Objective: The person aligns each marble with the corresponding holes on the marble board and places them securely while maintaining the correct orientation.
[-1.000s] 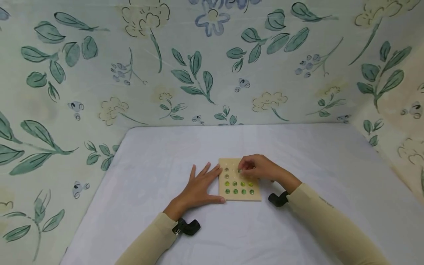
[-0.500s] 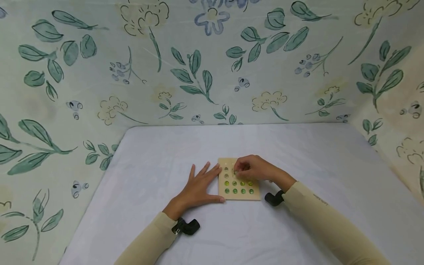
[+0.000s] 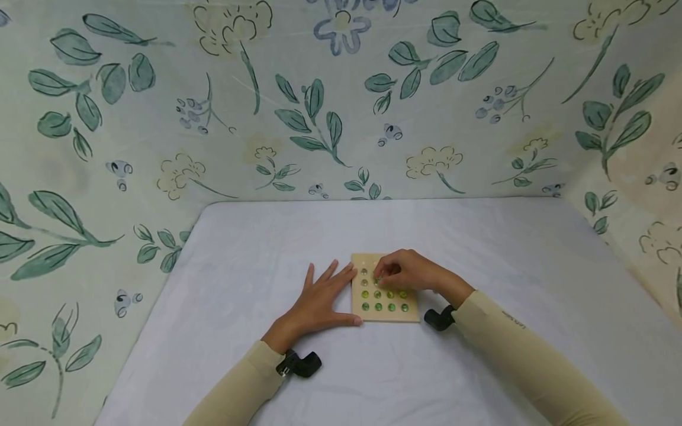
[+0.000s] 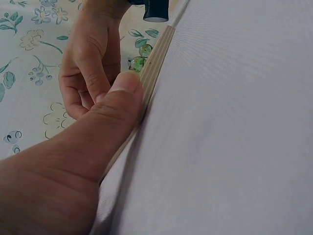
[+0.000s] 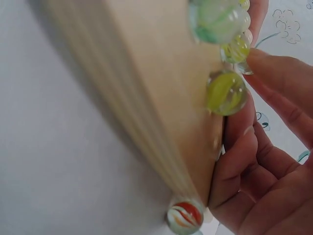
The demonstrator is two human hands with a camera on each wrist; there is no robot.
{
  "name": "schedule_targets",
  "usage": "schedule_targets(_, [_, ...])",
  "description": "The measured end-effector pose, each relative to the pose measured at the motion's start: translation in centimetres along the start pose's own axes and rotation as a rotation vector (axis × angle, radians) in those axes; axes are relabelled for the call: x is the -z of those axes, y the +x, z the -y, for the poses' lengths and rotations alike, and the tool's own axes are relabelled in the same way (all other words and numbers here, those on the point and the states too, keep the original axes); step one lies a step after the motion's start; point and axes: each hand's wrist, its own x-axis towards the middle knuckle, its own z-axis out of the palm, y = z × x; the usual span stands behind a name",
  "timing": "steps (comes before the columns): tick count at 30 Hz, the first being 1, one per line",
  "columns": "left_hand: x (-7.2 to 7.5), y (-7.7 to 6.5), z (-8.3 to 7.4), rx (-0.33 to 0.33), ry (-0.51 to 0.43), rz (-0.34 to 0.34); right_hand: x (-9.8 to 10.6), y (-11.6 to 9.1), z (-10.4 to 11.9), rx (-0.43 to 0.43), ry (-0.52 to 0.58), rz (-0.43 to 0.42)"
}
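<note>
A square wooden board (image 3: 391,316) lies on the white-covered table with glass marbles set on it in rows. Its front row holds green marbles (image 3: 391,307), the row behind it yellow ones (image 3: 364,294). Two clearer marbles (image 3: 364,271) sit in the left column. My left hand (image 3: 318,303) has its fingers spread, touching the board's left side; in the left wrist view its thumb (image 4: 115,105) lies along the board's near edge. Over the second column my right hand (image 3: 412,270) pinches a marble (image 3: 376,281) between thumb and finger; the right wrist view shows that marble (image 5: 245,67) partly hidden.
A red-and-white swirled marble (image 5: 185,217) lies beside the board in the right wrist view. The white cloth (image 3: 277,236) covers the table. Floral fabric (image 3: 341,118) hangs behind and at the sides.
My right hand has shifted left over the board with its marble and come slightly lower, from the third column to the second. My left hand stays put.
</note>
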Motion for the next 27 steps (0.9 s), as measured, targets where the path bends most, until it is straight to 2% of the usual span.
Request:
schedule_targets(14, [-0.08,0.07,0.06,0.008,0.020,0.008,0.04,-0.17,0.20,0.018,-0.008,-0.005])
schedule_targets(27, [0.08,-0.02,-0.10,0.006,0.016,0.008,0.24,-0.21,-0.02,-0.001,0.008,0.009])
